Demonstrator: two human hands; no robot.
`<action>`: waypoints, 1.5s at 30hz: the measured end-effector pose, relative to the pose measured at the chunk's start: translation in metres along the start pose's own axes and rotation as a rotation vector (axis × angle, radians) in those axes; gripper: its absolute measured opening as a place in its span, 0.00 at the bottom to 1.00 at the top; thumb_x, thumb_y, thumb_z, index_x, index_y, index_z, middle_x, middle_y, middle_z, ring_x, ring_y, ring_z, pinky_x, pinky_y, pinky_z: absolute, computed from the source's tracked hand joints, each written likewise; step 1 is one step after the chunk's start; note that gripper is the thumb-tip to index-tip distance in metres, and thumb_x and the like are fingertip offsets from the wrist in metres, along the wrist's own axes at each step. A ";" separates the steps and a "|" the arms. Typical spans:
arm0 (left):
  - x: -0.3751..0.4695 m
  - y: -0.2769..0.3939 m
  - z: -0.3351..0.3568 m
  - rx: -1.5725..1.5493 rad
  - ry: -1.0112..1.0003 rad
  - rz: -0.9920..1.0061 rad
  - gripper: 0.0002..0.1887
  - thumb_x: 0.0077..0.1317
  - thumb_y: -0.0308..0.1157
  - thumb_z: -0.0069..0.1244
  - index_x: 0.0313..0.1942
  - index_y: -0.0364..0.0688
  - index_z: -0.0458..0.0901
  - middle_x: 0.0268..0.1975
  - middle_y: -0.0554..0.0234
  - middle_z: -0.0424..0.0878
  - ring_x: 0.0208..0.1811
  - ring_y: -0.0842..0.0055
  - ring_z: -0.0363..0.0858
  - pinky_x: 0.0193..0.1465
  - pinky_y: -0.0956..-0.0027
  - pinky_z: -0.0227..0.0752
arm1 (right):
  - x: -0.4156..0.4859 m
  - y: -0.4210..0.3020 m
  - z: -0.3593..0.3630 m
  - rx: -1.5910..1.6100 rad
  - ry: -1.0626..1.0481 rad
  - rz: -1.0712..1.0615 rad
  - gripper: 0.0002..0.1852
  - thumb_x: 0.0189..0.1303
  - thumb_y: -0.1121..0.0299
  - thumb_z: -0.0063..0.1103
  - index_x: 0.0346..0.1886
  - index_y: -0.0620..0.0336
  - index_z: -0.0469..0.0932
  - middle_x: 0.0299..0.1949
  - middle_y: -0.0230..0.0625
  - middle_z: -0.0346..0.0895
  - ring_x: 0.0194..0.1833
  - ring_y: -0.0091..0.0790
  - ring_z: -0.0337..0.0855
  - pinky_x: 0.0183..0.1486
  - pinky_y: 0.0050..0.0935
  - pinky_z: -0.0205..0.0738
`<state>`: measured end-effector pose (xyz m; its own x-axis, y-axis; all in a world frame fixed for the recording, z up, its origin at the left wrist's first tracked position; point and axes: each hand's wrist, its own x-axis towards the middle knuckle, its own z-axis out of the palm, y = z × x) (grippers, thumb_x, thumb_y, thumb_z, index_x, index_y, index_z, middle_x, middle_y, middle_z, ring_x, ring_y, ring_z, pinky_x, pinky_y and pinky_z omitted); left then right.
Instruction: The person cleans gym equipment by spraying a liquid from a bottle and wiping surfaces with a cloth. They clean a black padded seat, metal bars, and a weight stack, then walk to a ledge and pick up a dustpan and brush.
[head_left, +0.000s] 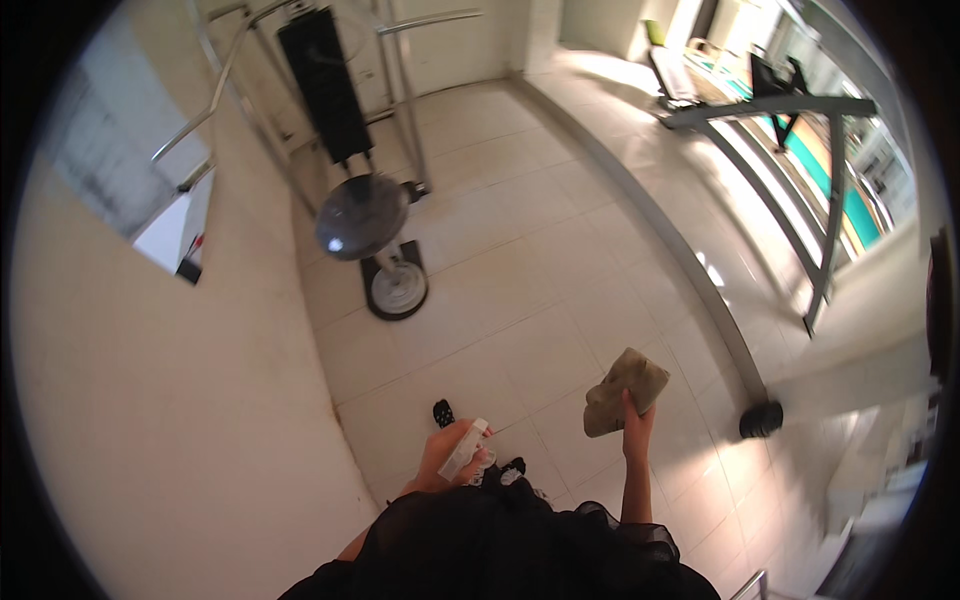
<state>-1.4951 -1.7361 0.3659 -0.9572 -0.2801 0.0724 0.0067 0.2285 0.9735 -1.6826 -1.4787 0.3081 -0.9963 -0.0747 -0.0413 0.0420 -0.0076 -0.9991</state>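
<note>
My left hand (439, 454) is closed around a small translucent plastic bottle (463, 451) with a pale cap, held tilted close to my body. Out to the right, my right hand (637, 421) grips a folded olive-brown cloth (626, 390), thumb on top of it. The cloth is apart from the bottle, in the air above the tiled floor (517, 337). Below my left hand, dark patterned footwear (444, 412) shows in part.
A gym machine with a black back pad (326, 82), rounded seat (364, 216) and round base plate (399, 290) stands ahead on the left. A low ledge (660, 225) curves along the right, ending by a dumbbell (761, 419). Beyond is a grey metal frame (836, 202). At left rises a wall (172, 390).
</note>
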 end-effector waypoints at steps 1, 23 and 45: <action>-0.003 -0.006 -0.008 0.011 0.100 0.006 0.11 0.56 0.23 0.52 0.41 0.41 0.76 0.34 0.63 0.78 0.31 0.77 0.78 0.36 0.73 0.72 | 0.008 0.002 0.019 -0.035 -0.039 0.005 0.22 0.61 0.65 0.58 0.55 0.68 0.67 0.49 0.40 0.73 0.50 0.31 0.73 0.53 0.30 0.67; 0.114 -0.093 -0.269 0.193 0.689 0.004 0.17 0.54 0.22 0.53 0.45 0.40 0.72 0.40 0.59 0.78 0.40 0.66 0.79 0.41 0.69 0.71 | 0.082 0.013 0.356 -0.244 -0.569 0.082 0.20 0.57 0.71 0.60 0.52 0.67 0.70 0.45 0.41 0.77 0.47 0.32 0.77 0.49 0.30 0.70; 0.476 -0.241 -0.425 0.234 1.019 0.070 0.18 0.58 0.26 0.57 0.48 0.37 0.72 0.46 0.61 0.76 0.30 0.77 0.78 0.37 0.73 0.72 | 0.321 0.076 0.589 -0.106 -1.082 0.530 0.32 0.55 0.74 0.50 0.66 0.60 0.56 0.51 0.35 0.70 0.52 0.27 0.69 0.55 0.26 0.64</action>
<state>-1.8293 -2.3204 0.2577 -0.2589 -0.8874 0.3813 -0.1069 0.4187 0.9018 -1.9555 -2.0903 0.2254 -0.2768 -0.8402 -0.4663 0.3699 0.3547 -0.8587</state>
